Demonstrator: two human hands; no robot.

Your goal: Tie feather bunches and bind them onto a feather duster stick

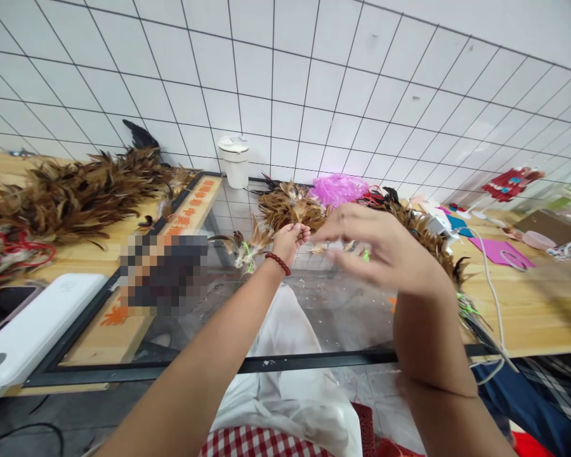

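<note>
My left hand (290, 242), with a beaded bracelet (278, 263) at the wrist, is closed in a pinch over the glass tabletop (309, 317). A light brown feather (301, 214) rises from its fingertips. Just behind lies a pile of brown feathers (273, 206). To the right, my right hand (380, 251) hangs above the glass, blurred, its thumb apart from its fingers and nothing visible in it. Left of my left hand is a small feather bunch (250, 247) tied in green. More loose feathers, partly hidden by my right hand, lie on the glass.
Long brown feather garlands (76, 190) lie at left, near a white power bank (42, 324). A white lidded cup (235, 162) stands by the wall, and a pink plastic bag (337, 188) behind the feathers. At right are a cable (490, 279) and a magenta sheet (499, 252).
</note>
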